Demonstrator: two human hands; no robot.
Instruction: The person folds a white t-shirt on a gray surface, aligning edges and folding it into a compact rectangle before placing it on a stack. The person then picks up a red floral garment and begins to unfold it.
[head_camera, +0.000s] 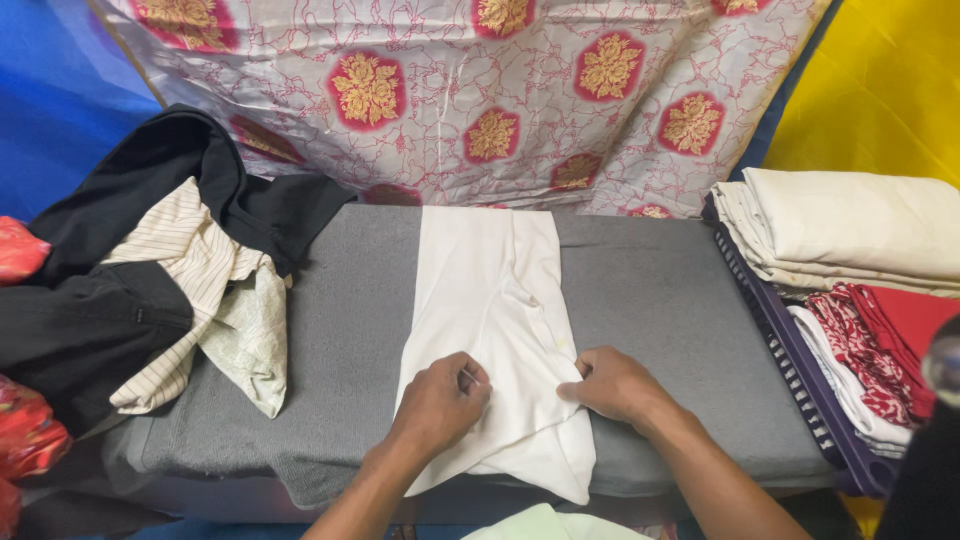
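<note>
- White cotton-looking shirt (487, 300), folded into a long narrow strip, lies right in the middle of the grey felt-covered worktop (660, 300). That shirt is my landmark for everything else here.
- Its long axis runs straight away from the person, from the near worktop edge up toward the patterned sheet (480, 90) hanging beyond the shirt's far end.
- Both hands sit on the shirt's near end, so the rest of the cloth stretches away from the fingers, not sideways.
- Left hand (440, 400) is planted on the near-left part of the shirt, fingers curled together and pinching a small bit of fabric.
- Right hand (615, 385) is at the shirt's near-right edge, fingers bunched and clamped on the fold there. Both hands are on the cloth and about equally close, though the left sits more over the middle.
- The near corner of the shirt hangs off the worktop edge in a soft point. The fabric looks thin and smooth, with a faint button placket up the middle.
- Left of the shirt: a heap of clothes (150, 280), black stuff plus a cream striped piece, all crumpled.
- Right of the shirt: a dark purple slatted basket (790, 370) holding stacked folded laundry (850, 230), cream pieces on top and red and white below.
- The sheet is grey-pink with red and gold flower medallions and looks kinda shiny.
</note>
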